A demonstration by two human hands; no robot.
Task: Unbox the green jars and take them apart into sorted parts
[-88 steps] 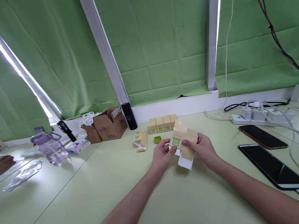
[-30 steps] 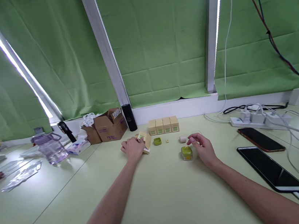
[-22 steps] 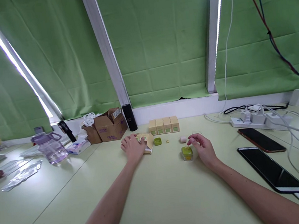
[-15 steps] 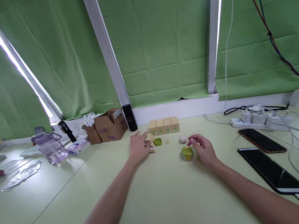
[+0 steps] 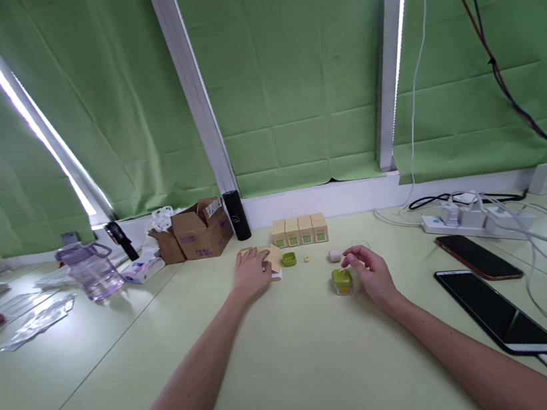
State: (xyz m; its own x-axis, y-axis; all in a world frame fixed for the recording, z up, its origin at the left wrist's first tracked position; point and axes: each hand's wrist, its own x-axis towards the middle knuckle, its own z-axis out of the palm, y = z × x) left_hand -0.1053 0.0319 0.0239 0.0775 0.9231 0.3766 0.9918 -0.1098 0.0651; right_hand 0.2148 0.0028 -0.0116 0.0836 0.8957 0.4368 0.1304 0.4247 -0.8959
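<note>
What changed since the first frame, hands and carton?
Left hand shifted left, off the carton position in front; it now lies over tan cardboard. Right hand let go of the carton, now beside the green-topped container; contact unclear. Four-box row and small green piece stayed put.

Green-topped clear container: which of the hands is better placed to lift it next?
Probably the right hand: its thumb and fingertips are close beside the green-topped clear container. The left hand lies over a beige carton, farther away.
</note>
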